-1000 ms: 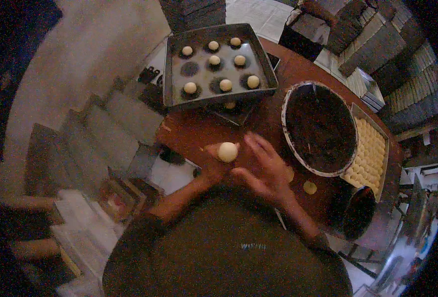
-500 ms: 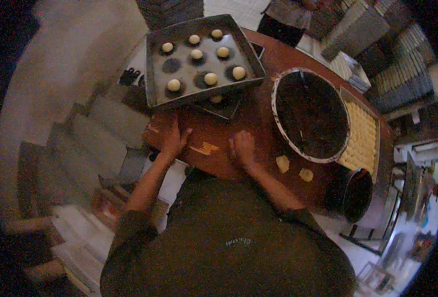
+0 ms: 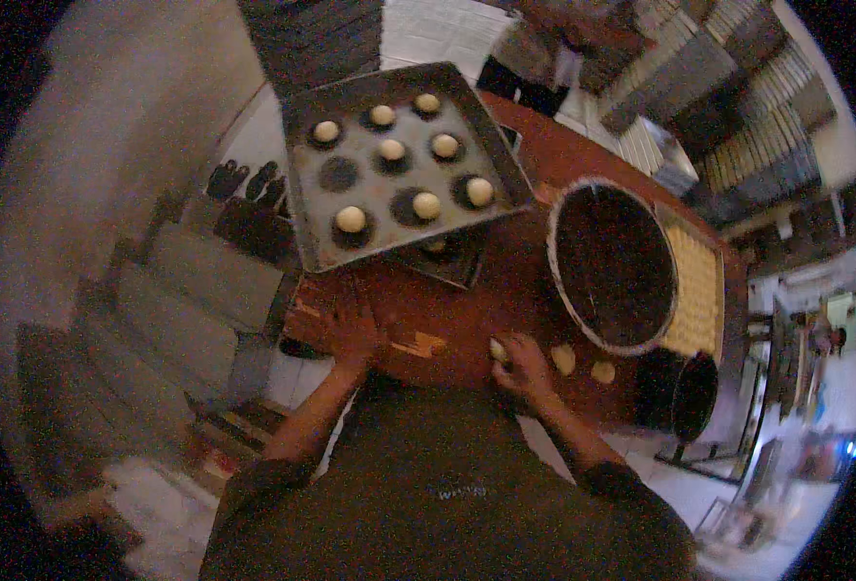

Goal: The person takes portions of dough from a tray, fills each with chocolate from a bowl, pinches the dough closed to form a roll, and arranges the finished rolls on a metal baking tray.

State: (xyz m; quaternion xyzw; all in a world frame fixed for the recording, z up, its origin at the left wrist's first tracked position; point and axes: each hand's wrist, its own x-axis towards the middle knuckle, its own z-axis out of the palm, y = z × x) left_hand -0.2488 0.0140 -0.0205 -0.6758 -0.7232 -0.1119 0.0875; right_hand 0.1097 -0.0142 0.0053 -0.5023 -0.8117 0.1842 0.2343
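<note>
Right hand (image 3: 525,370): fingers were curled around a small pale dough piece (image 3: 498,350), low over the reddish-brown surface (image 3: 515,276). Left hand (image 3: 354,327): was open, fingers extended, near the metal tray (image 3: 382,186); contact with the surface could not be told. Tray held eight round dough balls (image 3: 391,150), set apart. Two flattened dough pieces (image 3: 564,360) lay just beside the right hand, below a round, dark tub (image 3: 550,244).
</note>
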